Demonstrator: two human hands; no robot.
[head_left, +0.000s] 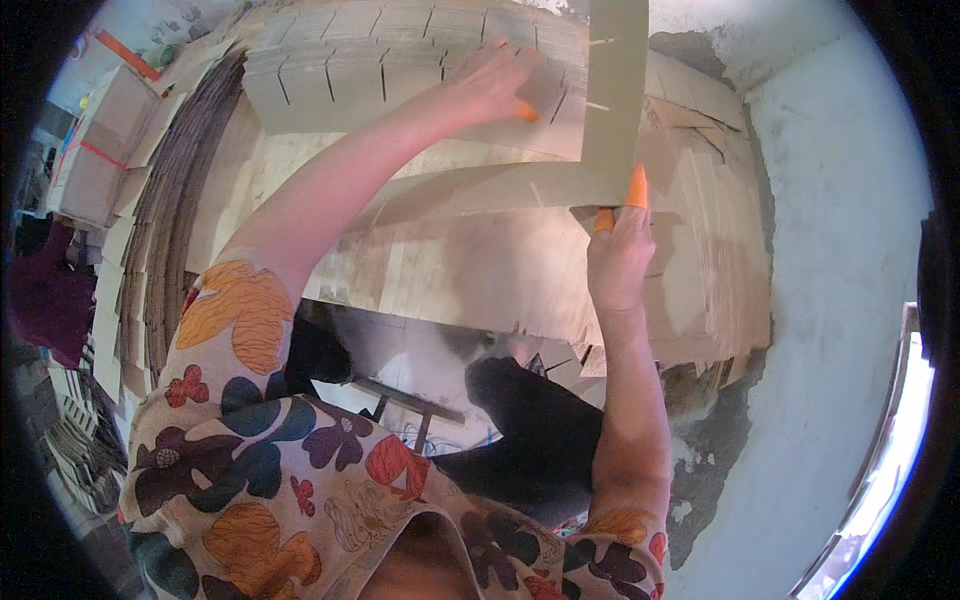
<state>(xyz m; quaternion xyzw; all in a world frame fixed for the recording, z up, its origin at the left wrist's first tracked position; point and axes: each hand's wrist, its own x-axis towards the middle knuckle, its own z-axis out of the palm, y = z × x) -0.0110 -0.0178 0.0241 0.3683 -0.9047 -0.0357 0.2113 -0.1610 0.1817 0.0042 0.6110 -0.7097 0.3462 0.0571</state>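
My right hand point(618, 262), with orange covers on its fingertips, grips the corner where two pieces of grey-brown cardboard meet. One is an upright slotted strip point(614, 90) running to the top edge; the other is a long strip point(470, 190) stretching left across the wooden table. Far ahead, my left hand point(500, 82) reaches over a row of slotted cardboard strips point(330, 80). Its thumb and fingers, also orange-tipped, are apart, and it touches or hovers just above the strips; which of these, I cannot tell.
Stacked cardboard sheets point(180, 220) line the table's left side, and more cardboard point(715, 250) stands at its right. A white box with a red band point(90, 160) is at the far left. A peeling wall point(840, 250) closes off the right. Below the wooden tabletop point(450, 270) a metal frame shows.
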